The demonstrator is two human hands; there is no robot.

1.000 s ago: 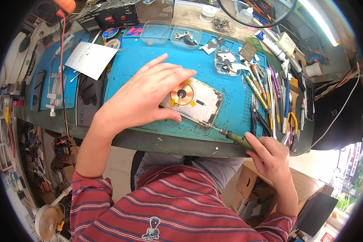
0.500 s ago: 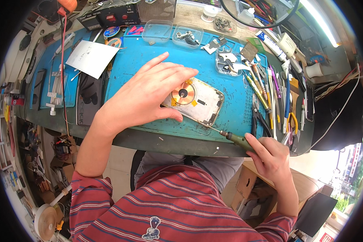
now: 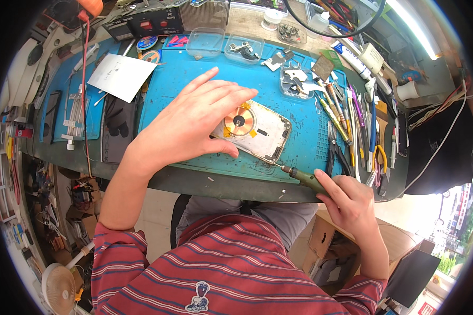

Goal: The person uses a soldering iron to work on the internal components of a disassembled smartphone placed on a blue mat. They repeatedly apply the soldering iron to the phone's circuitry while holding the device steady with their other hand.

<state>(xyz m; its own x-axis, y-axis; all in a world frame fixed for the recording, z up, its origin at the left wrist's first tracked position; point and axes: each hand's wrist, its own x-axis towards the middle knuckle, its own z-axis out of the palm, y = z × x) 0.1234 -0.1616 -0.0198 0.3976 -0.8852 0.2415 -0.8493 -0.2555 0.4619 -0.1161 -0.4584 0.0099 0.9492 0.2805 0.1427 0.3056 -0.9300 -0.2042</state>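
Note:
An opened phone back shell [image 3: 261, 132] with a round copper coil lies on the blue work mat [image 3: 184, 73]. My left hand [image 3: 192, 123] rests flat on the shell's left part, fingers spread, pinning it down. My right hand [image 3: 347, 202] grips a green-handled screwdriver [image 3: 299, 176] off the table's front edge. Its thin tip touches the shell's lower right corner.
A row of tweezers, pliers and pens [image 3: 352, 126] lies along the mat's right side. Small clear trays [image 3: 205, 43] with parts stand at the back. A white paper sheet [image 3: 122, 76] and a dark phone [image 3: 115, 128] lie to the left. A red cable [image 3: 83, 79] hangs at far left.
None of the hands or the shell has visibly shifted; the screwdriver tip stays at the shell's lower right corner.

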